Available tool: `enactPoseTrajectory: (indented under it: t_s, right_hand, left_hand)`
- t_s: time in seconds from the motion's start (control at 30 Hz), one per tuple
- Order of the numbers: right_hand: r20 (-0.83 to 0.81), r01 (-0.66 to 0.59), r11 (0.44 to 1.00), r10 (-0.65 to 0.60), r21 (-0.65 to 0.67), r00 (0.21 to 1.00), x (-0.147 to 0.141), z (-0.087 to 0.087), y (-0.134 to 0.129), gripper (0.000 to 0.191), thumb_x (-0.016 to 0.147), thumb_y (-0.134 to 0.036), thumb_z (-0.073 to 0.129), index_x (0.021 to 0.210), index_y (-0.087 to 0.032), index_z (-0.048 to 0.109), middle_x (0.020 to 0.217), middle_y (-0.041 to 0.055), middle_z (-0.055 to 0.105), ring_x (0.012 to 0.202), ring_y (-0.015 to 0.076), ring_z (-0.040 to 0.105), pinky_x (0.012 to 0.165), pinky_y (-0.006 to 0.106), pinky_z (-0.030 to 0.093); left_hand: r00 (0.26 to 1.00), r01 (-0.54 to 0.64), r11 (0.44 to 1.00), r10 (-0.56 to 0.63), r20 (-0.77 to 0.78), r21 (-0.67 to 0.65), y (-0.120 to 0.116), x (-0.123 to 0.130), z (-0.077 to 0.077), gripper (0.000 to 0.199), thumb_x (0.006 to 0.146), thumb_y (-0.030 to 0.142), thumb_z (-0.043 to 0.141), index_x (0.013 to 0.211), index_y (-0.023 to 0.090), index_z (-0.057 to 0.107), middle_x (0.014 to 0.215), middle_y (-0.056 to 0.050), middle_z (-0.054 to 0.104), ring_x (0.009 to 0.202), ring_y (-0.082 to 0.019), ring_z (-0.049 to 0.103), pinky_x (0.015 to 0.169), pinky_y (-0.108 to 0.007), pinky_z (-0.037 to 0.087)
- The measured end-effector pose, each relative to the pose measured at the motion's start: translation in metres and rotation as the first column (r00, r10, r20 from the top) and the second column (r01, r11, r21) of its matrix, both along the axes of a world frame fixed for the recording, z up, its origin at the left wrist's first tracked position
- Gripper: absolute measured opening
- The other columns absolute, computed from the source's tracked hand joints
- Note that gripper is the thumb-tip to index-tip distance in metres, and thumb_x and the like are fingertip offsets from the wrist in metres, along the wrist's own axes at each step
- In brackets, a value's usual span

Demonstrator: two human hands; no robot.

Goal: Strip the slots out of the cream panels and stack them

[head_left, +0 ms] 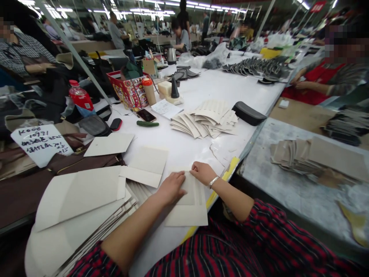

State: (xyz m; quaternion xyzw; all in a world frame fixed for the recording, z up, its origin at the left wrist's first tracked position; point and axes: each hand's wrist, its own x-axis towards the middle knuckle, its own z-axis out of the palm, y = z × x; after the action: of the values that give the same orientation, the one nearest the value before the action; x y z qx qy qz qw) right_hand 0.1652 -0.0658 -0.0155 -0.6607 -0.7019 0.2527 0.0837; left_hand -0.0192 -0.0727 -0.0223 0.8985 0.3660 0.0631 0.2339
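We press the left hand flat and the right hand curled on the card sheet; red box contents unclear.

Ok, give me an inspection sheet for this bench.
Surface: white table, long, paper-covered.
Job's things: cream card flat at the near edge; smaller piece on it.
Hands: left hand pressing the card; right hand at its top edge.
Clutter: fanned card stack, phone, cucumber, red bottle, black case.
Cables: nothing seen.
Surroundings: other people at crowded benches.
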Motion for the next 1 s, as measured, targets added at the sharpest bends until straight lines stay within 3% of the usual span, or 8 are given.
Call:
enactPoseTrajectory:
  t_s: [0.2,0.33,0.53,0.63,0.73,0.87,0.93,1.0]
  right_hand:
    - [0.17,-0.17,0.984,0.177,-0.054,0.969,-0.018,0.005,0.013,0.017,0.071,-0.022,0.052,0.084,-0.016,0.06,0.084,0.0064,0.061,0.077,0.0163,0.055,0.065,0.024,0.036]
    - [0.166,-0.296,0.946,0.316,-0.135,0.934,-0.022,0.013,-0.004,0.012,0.072,-0.023,0.052,0.075,-0.015,0.06,0.075,0.0058,0.06,0.073,0.0167,0.054,0.063,0.024,0.036]
    - [0.119,-0.235,0.967,0.223,0.095,0.968,-0.025,0.027,-0.046,0.012,0.079,-0.019,0.043,0.086,-0.014,0.052,0.091,0.0085,0.055,0.086,0.0164,0.049,0.073,0.025,0.035]
    - [0.001,-0.324,0.945,0.325,-0.05,0.946,-0.034,0.024,-0.088,0.013,0.08,-0.019,0.04,0.088,-0.014,0.05,0.082,0.0074,0.057,0.075,0.0154,0.05,0.067,0.025,0.035]
    - [-0.294,-0.544,0.818,0.482,-0.188,0.826,-0.039,0.025,-0.14,0.008,0.076,-0.019,0.046,0.082,-0.016,0.051,0.075,0.003,0.057,0.066,0.0122,0.05,0.06,0.021,0.036]
    - [-0.645,-0.48,0.864,0.282,-0.151,0.711,-0.038,0.04,-0.167,0.012,0.078,-0.021,0.044,0.088,-0.017,0.048,0.079,0.0014,0.058,0.067,0.0098,0.05,0.061,0.02,0.038]
    - [-0.757,-0.35,0.917,0.09,-0.19,0.647,-0.037,0.044,-0.152,0.015,0.081,-0.025,0.038,0.092,-0.018,0.045,0.077,0.0011,0.059,0.066,0.0094,0.052,0.061,0.02,0.04]
    - [-0.731,-0.128,0.951,-0.125,-0.28,0.67,-0.036,0.041,-0.123,0.02,0.084,-0.029,0.031,0.095,-0.018,0.043,0.065,-0.0007,0.057,0.055,0.0091,0.052,0.055,0.021,0.04]
  left_hand:
    - [0.99,0.065,0.998,-0.065,-0.129,0.0,0.012,0.005,0.0,0.053,0.06,0.034,0.068,0.105,0.019,0.045,0.126,-0.009,0.042,0.106,-0.026,0.041,0.089,-0.039,0.036]
    - [0.993,0.042,0.999,-0.042,-0.11,0.003,0.009,0.001,-0.002,0.056,0.061,0.036,0.067,0.109,0.019,0.043,0.124,-0.008,0.044,0.106,-0.025,0.041,0.089,-0.038,0.036]
    - [0.994,0.082,0.995,-0.085,-0.067,-0.049,0.002,-0.007,-0.002,0.086,0.046,0.043,0.073,0.119,0.02,0.033,0.132,-0.01,0.032,0.114,-0.028,0.033,0.094,-0.039,0.031]
    - [0.992,0.076,0.996,-0.08,-0.092,-0.047,0.003,-0.007,-0.004,0.087,0.046,0.041,0.073,0.12,0.018,0.032,0.133,-0.012,0.03,0.116,-0.029,0.031,0.094,-0.039,0.029]
    - [0.99,0.092,0.995,-0.095,-0.106,-0.033,0.002,-0.006,-0.005,0.087,0.047,0.042,0.073,0.119,0.018,0.032,0.135,-0.011,0.028,0.116,-0.03,0.03,0.096,-0.039,0.027]
    - [0.993,0.079,0.997,-0.081,-0.086,-0.02,-0.002,-0.009,-0.006,0.074,0.056,0.04,0.068,0.118,0.017,0.035,0.134,-0.01,0.029,0.117,-0.027,0.03,0.098,-0.037,0.025]
    - [1.0,-0.006,1.0,0.005,-0.03,-0.007,-0.002,-0.009,-0.007,0.056,0.068,0.033,0.058,0.118,0.017,0.035,0.13,-0.009,0.036,0.116,-0.022,0.033,0.098,-0.034,0.027]
    - [0.991,-0.128,0.992,0.128,0.024,0.01,0.001,-0.005,-0.007,0.039,0.075,0.023,0.047,0.113,0.017,0.04,0.119,-0.008,0.045,0.109,-0.018,0.04,0.094,-0.03,0.031]
